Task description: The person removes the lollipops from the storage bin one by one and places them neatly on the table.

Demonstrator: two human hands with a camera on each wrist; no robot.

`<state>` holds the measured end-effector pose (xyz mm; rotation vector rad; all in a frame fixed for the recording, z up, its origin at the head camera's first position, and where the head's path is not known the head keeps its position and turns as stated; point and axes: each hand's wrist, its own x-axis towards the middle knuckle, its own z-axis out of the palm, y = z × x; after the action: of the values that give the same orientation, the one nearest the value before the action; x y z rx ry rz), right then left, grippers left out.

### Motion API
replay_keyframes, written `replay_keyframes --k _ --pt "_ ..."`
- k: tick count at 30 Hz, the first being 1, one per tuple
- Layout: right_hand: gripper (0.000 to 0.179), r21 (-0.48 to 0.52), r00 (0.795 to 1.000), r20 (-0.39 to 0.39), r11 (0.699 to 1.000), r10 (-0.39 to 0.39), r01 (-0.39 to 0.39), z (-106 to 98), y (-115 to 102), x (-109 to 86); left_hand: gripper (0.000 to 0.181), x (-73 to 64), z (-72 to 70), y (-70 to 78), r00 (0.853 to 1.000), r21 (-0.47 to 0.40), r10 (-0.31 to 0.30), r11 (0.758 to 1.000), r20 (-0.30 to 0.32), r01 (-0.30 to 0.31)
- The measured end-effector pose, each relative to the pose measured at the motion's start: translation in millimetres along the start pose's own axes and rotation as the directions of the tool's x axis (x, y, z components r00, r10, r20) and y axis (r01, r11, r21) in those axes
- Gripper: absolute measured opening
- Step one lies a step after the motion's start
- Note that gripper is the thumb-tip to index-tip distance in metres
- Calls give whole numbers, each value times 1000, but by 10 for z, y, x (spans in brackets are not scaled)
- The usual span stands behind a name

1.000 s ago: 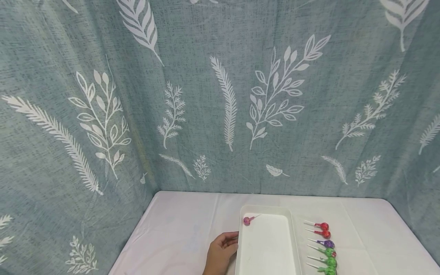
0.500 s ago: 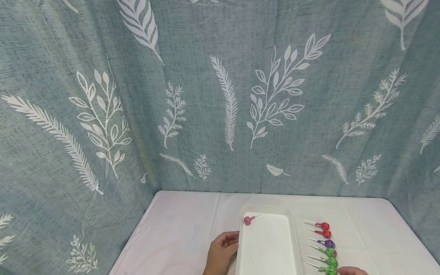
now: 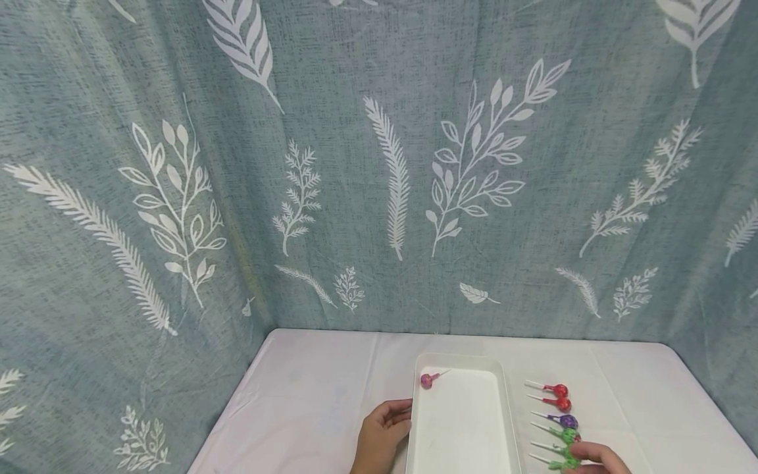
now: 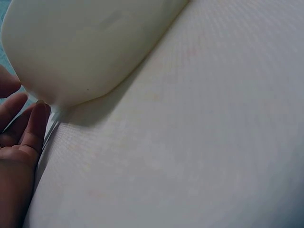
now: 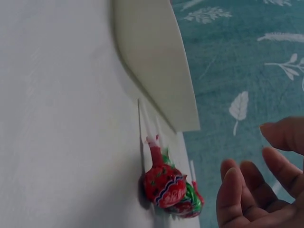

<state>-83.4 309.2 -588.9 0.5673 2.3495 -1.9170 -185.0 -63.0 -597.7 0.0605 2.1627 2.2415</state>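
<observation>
My left hand (image 3: 381,434) touches the left wall of a white tray (image 3: 412,428) with its fingertips. In the left wrist view the fingertips (image 4: 42,105) meet the tray's corner (image 4: 61,66). Inside the tray, at the far left corner, lies a pink lollipop (image 3: 427,380). My right hand (image 3: 599,455) is over the near end of a lollipop row, overlapping the green lollipops (image 3: 556,464). The right wrist view shows its fingers spread apart with nothing between them, beside a red-wrapped lollipop (image 5: 164,185) and a green one (image 5: 190,203).
Farther along the row lie two red lollipops (image 3: 556,403) and a purple one (image 3: 568,421), sticks toward the tray. A white cloth (image 3: 320,375) covers the table. A blue-green leaf-print curtain (image 3: 355,197) hangs behind and at the sides.
My right hand has come into the head view from the lower right and moved left over the near green lollipops. My left hand, the tray and the pink lollipop have stayed put.
</observation>
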Motion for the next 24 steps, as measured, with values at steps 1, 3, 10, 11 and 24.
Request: replay_keyframes --k 1,3,10,11,24 --pt "57 -1 1000 1 1000 -5 5 17 -21 -14 31 0 0 1 1000 0 1 1000 1 -1" --pt "52 -6 1000 -2 1000 -21 21 61 -72 -43 31 1 -1 2 1000 -1 4 1000 3 -4" --pt "46 -56 997 -40 997 -58 56 226 -255 -94 30 -2 -3 10 1000 3 16 1000 9 -16" --pt "47 -51 998 -40 997 -51 49 245 -281 -92 30 -5 -3 12 1000 4 15 1000 9 -15" --pt "47 -12 988 -36 988 -152 152 484 -663 -128 30 -17 2 14 1000 11 11 1000 0 -11"
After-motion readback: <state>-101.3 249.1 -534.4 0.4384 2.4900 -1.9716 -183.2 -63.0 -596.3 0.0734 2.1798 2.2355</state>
